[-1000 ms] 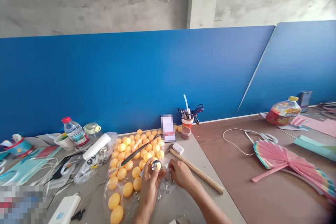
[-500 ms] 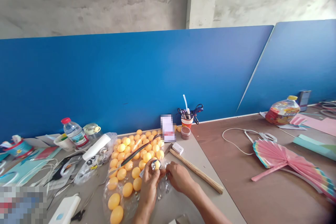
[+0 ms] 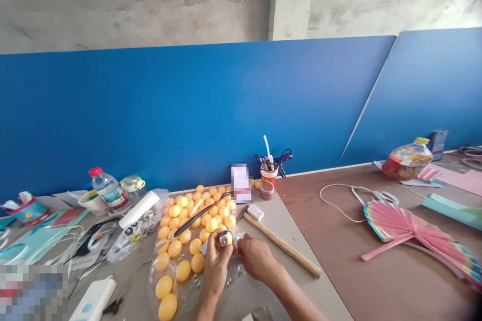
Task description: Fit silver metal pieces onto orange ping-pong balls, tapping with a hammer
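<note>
My left hand (image 3: pixel 216 261) is closed around a shiny silver ball (image 3: pixel 226 238), which shows between the thumb and fingers. Just to its right, my right hand (image 3: pixel 256 256) has its fingers pinched together, and what they hold is hidden. Clear plastic with small silver balls (image 3: pixel 229 282) in it lies on the table below and between the hands. Beside the left hand is a clear plastic bag of orange balls (image 3: pixel 183 271), spread flat, with a dark, slender tool (image 3: pixel 196 216) resting across it.
A wooden stick (image 3: pixel 284 246) and a small white box (image 3: pixel 255 212) lie beyond my right hand. Behind stand a cup of cables (image 3: pixel 268 175) and a round tub (image 3: pixel 266 190). A water bottle (image 3: pixel 111 190) and a white power bank (image 3: pixel 93 301) are left; a pink fan (image 3: pixel 410 235) lies right.
The silver ball has turned slightly in my left hand. Both hands stay close together over the same spot, and the view has shifted a little.
</note>
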`<move>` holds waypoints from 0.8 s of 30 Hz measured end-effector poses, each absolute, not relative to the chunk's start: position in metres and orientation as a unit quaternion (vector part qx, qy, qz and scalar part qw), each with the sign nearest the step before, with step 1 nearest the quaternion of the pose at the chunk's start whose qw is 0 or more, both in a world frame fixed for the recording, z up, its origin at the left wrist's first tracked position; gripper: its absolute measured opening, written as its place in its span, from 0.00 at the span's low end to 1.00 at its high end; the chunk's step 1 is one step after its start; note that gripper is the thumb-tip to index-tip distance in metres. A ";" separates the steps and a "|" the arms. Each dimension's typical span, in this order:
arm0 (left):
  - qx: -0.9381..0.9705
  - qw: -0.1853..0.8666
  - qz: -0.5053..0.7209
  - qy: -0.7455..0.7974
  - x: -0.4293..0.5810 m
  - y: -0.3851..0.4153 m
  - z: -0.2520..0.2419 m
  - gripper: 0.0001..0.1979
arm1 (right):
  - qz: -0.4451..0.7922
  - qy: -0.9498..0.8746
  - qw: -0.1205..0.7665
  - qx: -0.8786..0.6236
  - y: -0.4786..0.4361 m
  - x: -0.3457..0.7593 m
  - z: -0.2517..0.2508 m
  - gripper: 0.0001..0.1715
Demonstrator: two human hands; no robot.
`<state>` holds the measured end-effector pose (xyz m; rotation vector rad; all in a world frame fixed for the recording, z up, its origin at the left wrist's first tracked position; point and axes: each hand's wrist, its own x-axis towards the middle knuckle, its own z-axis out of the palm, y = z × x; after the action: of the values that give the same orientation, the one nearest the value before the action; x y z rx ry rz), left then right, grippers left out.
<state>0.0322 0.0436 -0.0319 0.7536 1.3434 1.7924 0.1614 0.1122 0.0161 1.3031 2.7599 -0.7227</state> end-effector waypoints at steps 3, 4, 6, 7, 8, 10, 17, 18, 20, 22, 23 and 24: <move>0.296 0.372 0.698 0.536 0.033 0.044 -0.030 0.25 | -0.235 0.878 -0.011 0.417 0.113 0.160 0.014 0.14; 0.293 0.369 0.699 0.537 0.033 0.044 -0.028 0.25 | -0.252 0.873 -0.032 0.417 0.115 0.160 0.013 0.14; 0.283 0.369 0.704 0.536 0.035 0.044 -0.024 0.26 | -0.294 0.854 -0.093 0.419 0.120 0.162 0.012 0.12; 0.277 0.373 0.706 0.535 0.035 0.044 -0.022 0.27 | -0.319 0.838 -0.128 0.424 0.123 0.163 0.011 0.11; 0.269 0.376 0.709 0.533 0.036 0.043 -0.021 0.27 | -0.346 0.817 -0.162 0.431 0.125 0.163 0.011 0.10; 0.260 0.384 0.710 0.530 0.038 0.043 -0.018 0.28 | -0.412 0.764 -0.213 0.449 0.129 0.165 0.013 0.07; 0.250 0.392 0.727 0.506 0.041 0.043 -0.012 0.28 | -0.660 0.573 -0.310 0.375 0.132 0.164 0.017 0.07; 0.246 0.403 0.727 0.499 0.041 0.043 -0.011 0.28 | -0.688 0.547 -0.321 0.353 0.131 0.164 0.016 0.10; 0.240 0.424 0.729 0.481 0.041 0.043 -0.009 0.28 | -0.733 0.503 -0.331 0.315 0.131 0.164 0.016 0.15; 0.237 0.438 0.734 0.461 0.042 0.043 -0.007 0.27 | -0.769 0.470 -0.323 0.290 0.130 0.164 0.016 0.18; 0.237 0.446 0.735 0.453 0.042 0.043 -0.005 0.27 | -0.783 0.456 -0.315 0.282 0.130 0.164 0.017 0.19; 0.236 0.453 0.735 0.445 0.043 0.043 -0.004 0.26 | -0.796 0.444 -0.307 0.275 0.129 0.164 0.018 0.20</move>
<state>0.0430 0.0429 -0.0038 0.5838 1.0979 1.8158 0.1643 0.1293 0.0176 1.0872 1.7579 -3.1487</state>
